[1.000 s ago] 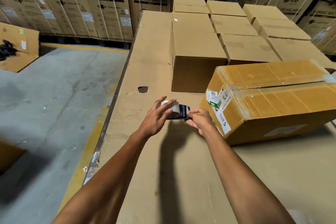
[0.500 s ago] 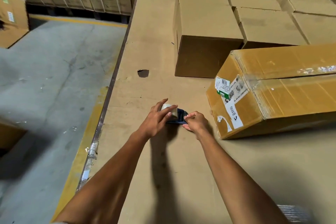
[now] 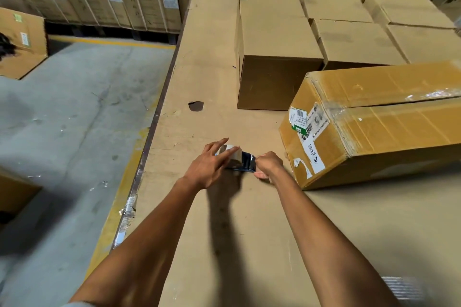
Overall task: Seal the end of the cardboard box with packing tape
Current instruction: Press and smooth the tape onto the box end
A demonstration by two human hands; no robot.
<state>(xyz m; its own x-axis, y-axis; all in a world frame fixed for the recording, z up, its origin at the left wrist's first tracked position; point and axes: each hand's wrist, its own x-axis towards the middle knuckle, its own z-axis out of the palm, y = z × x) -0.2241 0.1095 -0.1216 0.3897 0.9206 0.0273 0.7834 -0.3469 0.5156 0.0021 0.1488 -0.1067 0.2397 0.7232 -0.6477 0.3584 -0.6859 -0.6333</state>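
Mid-frame, your left hand wraps the light, hard tape roll; your right hand pinches its dark holder. The sticky end probably tears easily; the box looks stiff.

Dim, warm warehouse light from above and behind, throwing a soft dark shadow of the arms forward. Glare on tape along the box seam. Wide-angle bending and blur toward edges.
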